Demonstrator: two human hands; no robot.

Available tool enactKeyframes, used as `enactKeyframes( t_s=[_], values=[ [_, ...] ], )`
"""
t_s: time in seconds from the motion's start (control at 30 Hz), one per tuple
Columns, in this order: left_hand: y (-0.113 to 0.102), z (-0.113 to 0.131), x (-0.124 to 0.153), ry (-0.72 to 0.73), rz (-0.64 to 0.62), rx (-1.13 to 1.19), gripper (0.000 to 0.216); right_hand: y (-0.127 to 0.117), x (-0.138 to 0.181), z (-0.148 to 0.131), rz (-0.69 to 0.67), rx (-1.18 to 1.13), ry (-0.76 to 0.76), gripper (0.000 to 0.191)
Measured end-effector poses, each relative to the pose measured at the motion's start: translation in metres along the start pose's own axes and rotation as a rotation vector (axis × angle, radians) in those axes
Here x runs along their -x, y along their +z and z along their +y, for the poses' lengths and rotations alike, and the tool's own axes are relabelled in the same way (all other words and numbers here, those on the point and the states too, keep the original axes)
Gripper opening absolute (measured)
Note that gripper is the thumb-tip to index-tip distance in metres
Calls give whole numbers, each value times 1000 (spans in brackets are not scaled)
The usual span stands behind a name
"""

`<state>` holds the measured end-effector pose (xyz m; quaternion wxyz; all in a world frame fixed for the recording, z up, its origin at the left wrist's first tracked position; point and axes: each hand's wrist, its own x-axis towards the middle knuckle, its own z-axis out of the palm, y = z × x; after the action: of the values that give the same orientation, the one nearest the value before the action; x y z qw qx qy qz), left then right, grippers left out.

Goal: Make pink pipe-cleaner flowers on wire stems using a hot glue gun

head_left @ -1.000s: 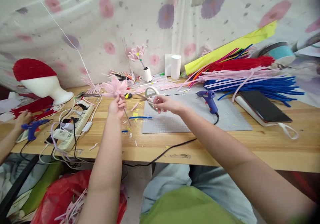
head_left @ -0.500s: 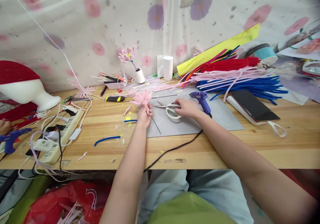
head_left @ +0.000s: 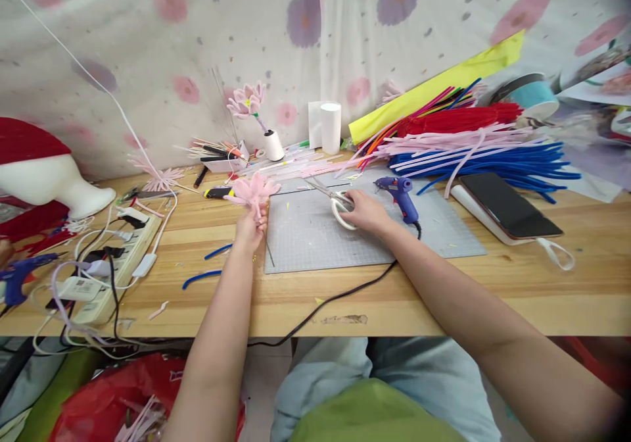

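My left hand is closed round the base of a pink pipe-cleaner flower, its petals spread above the fingers. A thin dark stem slants down from the hand to the left edge of the grey cutting mat. Over the middle of the mat, my right hand grips the white handles of a pair of scissors. The blades point up and left. Just right of that hand lies a purple glue gun, its black cord running off the mat. Blue pipe-cleaner pieces lie left of my left forearm.
Bundled blue pipe cleaners and a phone lie at the right. A finished pink flower stands in a white spool at the back. Left are a power strip and a co-worker's hand near another glue gun.
My left hand has moved left with the pink flower, away from the scissors. The scissors have turned slightly in my right hand, which stays near the glue gun.
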<state>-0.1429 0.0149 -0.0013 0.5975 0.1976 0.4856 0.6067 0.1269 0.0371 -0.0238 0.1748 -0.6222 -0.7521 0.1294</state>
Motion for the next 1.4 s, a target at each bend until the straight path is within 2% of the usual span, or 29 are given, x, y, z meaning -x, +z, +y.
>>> enactKeyframes(
  t_s=[0.13, 0.23, 0.4, 0.63, 0.87, 1.1, 1.23, 1.4],
  values=[
    [43, -19, 9, -167, -170, 164, 27, -2, 3, 5, 72, 72, 40, 28],
    [59, -39, 11, -119, -198, 161, 21, -6, 7, 14, 100, 124, -11, 29],
    [54, -60, 10, -36, -236, 45, 20, -11, 10, 24, 117, 168, -123, 36],
    [50, -57, 10, -4, -208, 21, 23, -5, 10, 12, 84, 268, -299, 40],
    [51, -50, 12, 3, -302, 48, 28, -2, 11, 10, 65, 303, -291, 39],
    [52, -54, 13, -7, -360, 32, 36, 1, 13, 9, 69, 304, -272, 36],
    [53, -54, 13, -21, -367, 24, 43, 0, 13, 10, 69, 294, -274, 37],
    [54, -53, 12, -22, -334, 24, 41, -1, 13, 10, 73, 283, -275, 37]
  ],
)
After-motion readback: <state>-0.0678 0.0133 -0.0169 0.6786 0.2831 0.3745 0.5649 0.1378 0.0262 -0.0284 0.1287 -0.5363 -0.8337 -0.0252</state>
